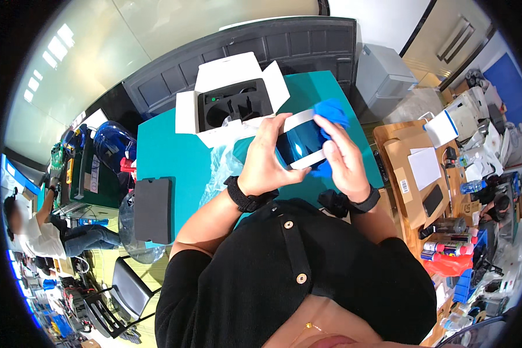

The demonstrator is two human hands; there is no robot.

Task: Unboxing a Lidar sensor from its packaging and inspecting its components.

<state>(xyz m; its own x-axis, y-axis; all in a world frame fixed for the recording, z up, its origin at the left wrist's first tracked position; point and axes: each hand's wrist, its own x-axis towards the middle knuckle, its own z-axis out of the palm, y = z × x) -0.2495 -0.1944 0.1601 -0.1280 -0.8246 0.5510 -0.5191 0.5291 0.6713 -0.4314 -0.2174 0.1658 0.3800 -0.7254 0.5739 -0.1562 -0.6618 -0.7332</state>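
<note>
In front of my chest, my left hand [263, 161] grips one end of a device with a glossy, dark blue curved face and white edges [301, 144], thumb and fingers spread along its two sides. At the other end, my right hand [345, 158] presses a crumpled blue cloth [330, 110] against it. Parts of the cloth stick out above and below my right fingers. Beyond my hands stands an open white box [216, 75] lined with black cut foam [217, 113]. Clear plastic wrapping [220, 168] lies by my left wrist.
A black foam slab [152, 210] lies at the left edge of the green table [182, 152]. On the right, a wooden table [388, 136] carries cardboard, papers and a dark phone [432, 200]. A black chair [131, 285] stands lower left, near a seated person [43, 238].
</note>
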